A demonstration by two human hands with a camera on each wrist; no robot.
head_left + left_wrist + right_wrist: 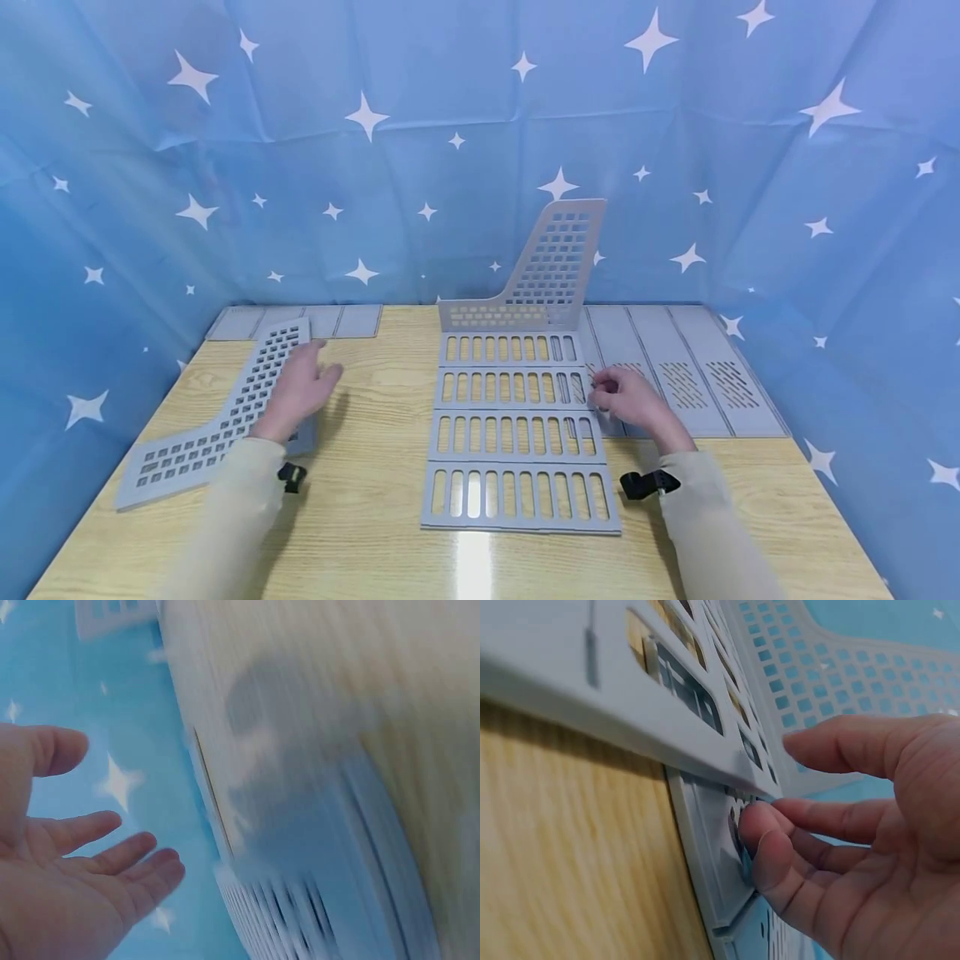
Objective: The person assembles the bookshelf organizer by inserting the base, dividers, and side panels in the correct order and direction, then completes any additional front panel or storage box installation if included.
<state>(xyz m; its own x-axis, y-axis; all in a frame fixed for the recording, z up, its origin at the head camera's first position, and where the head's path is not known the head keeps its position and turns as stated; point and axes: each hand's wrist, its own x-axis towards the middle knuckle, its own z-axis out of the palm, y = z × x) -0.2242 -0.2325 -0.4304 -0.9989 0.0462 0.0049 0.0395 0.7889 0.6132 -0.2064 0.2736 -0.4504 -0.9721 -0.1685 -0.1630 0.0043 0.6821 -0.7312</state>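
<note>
Slatted panel [520,412], grey and marked into four rows of slots, lies across the middle of the tabletop [375,500], running from near the far edge toward the near edge. At its far end an upright panel [546,283] with square holes stands along the far edge of the tabletop; whether the two are joined, I cannot tell. Along its right side it overlaps a flat panel [693,354], which reaches toward the far right corner.

The right hand [633,402] is at the right side of the slatted panel, fingers loosely bent, the thumb well apart from them and nothing pinched between. Its fingertips are just beside the edge; contact is hard to make out. The left hand [300,387] has its fingers spread, holding nothing, over an angled panel [238,408] with holes by the left edge of the tabletop. Beyond that, a small panel [318,319] lies in the far left corner.

As I judge it, the step in hand is putting these panels together, with one upright in place and the angled one not yet raised. The next move seems to call for the left hand closing on that angled panel, while the right steadies the slatted one
</note>
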